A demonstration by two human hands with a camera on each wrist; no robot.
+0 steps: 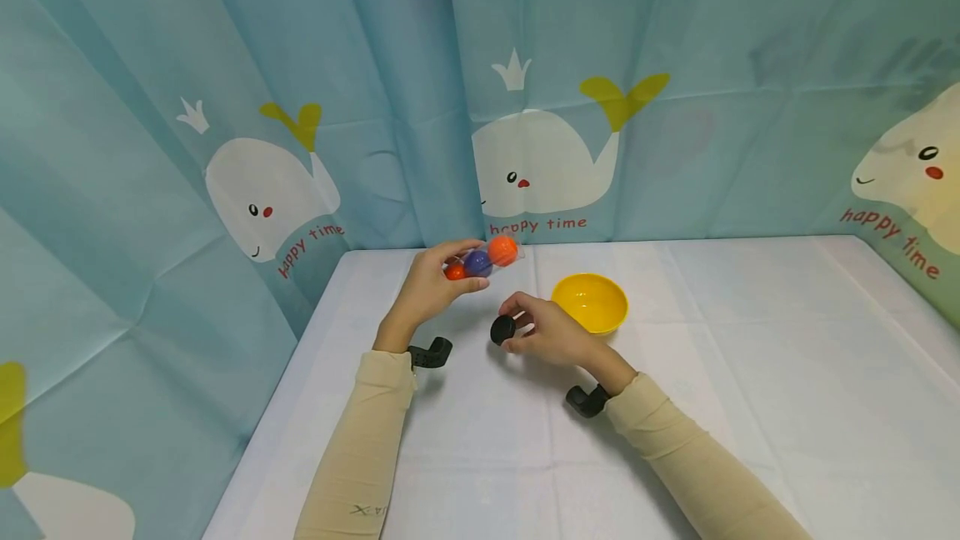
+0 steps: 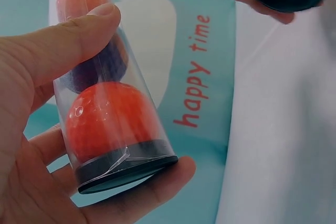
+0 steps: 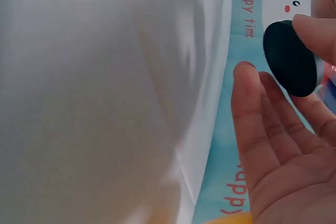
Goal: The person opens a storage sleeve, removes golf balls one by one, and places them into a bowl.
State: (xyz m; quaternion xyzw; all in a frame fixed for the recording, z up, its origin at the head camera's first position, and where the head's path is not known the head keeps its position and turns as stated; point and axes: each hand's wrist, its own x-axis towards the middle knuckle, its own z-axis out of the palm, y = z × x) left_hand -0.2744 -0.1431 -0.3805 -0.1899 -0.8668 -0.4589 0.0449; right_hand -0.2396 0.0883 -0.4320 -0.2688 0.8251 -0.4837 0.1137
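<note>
My left hand point(image 1: 429, 286) grips a clear plastic tube point(image 2: 144, 95), held tilted above the table. Inside it are a red-orange dimpled ball point(image 2: 113, 119), a dark purple ball point(image 1: 477, 263) and an orange ball point(image 1: 503, 251), in a row like golf balls. A black end cap point(image 2: 126, 166) closes the tube end beside the red-orange ball. Lower and to the right, my right hand point(image 1: 555, 332) pinches a separate round black cap point(image 1: 502, 330) between thumb and fingers. That cap is apart from the tube. The tube's far end is unclear in the head view.
A yellow bowl point(image 1: 590, 303) stands on the white-covered table point(image 1: 712, 407), just behind my right hand. A blue curtain point(image 1: 412, 107) with whale prints hangs along the back and left edges of the table. Black straps circle both wrists.
</note>
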